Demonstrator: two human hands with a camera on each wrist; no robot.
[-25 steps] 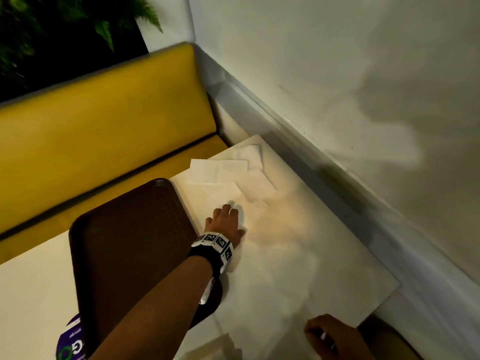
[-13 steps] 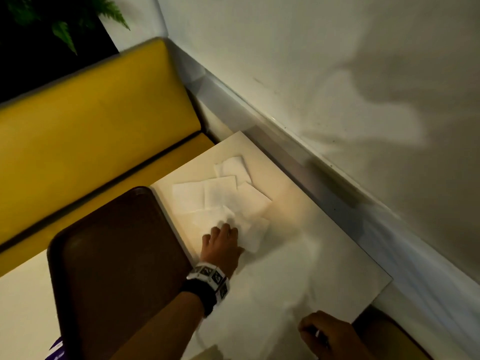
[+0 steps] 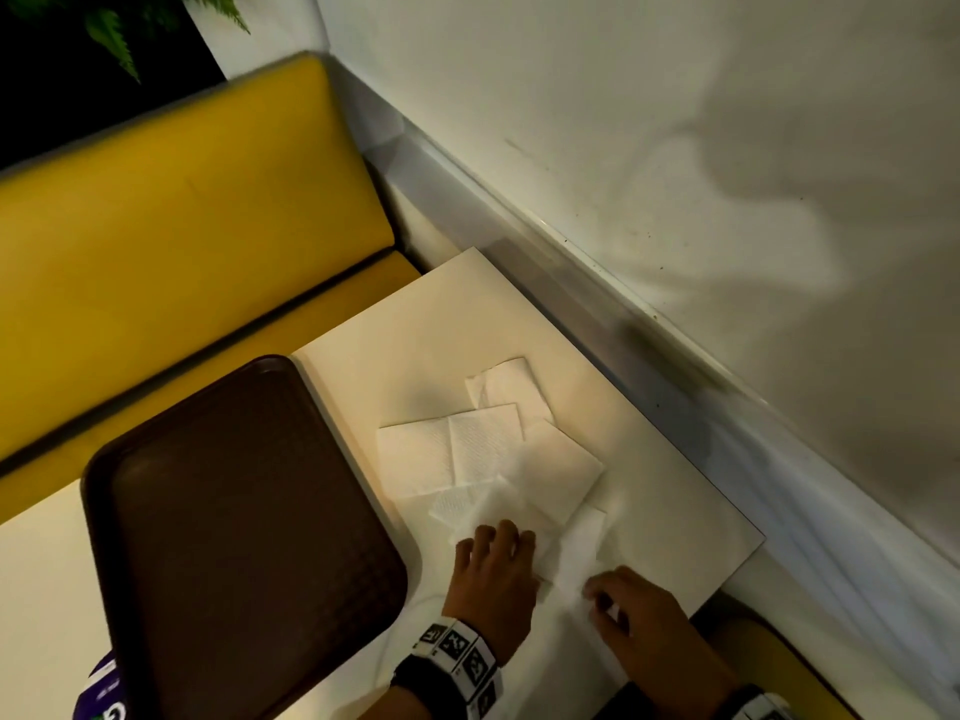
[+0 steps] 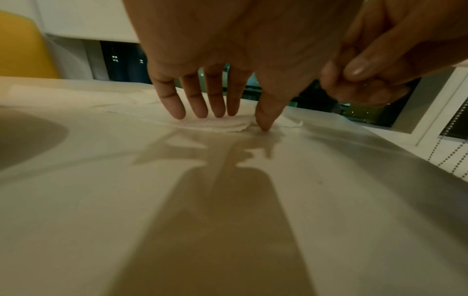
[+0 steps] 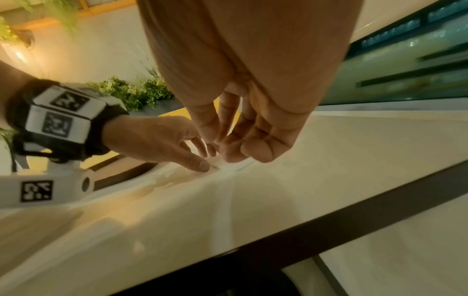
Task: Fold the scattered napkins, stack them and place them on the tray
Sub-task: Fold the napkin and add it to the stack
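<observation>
Right hand [image 3: 636, 613] is nearest, down at the table's [image 3: 675, 517] front edge, fingers curled in toward the thumb. In the right wrist view the fingertips [image 5: 228, 144] bunch together in a pinch just above the surface, and it looks like they've got the near corner of the closest napkin [image 3: 571, 558], though the paper is too thin and blurry there to be sure (honestly can't tell if anything is actually between them).

Left hand [image 3: 493, 569] sits just to the left of that pinch, almost touching it. Fingers are straight and spread, tips pressing flat down on the same napkin, thumb planted at its near edge, so it's pinning, not grabbing. The left wrist view shows this nicely: four fingers [image 4: 197, 100] on the crumpled white sheet, thumb tip on the tabletop beside it.

Just beyond the left fingertips the rest of the napkins [image 3: 483, 449] lie in a loose overlapping fan, all flat on the table, the farthest one [image 3: 511, 384] poking out toward the wall [image 3: 597, 122].

Left of the pinning hand, the brown tray [image 3: 234, 511] sits right beside the pile with nothing on it.

Farther back there's a yellow bench seat [image 3: 182, 226] and some green fern leaves [image 3: 114, 33] up in the corner.
</observation>
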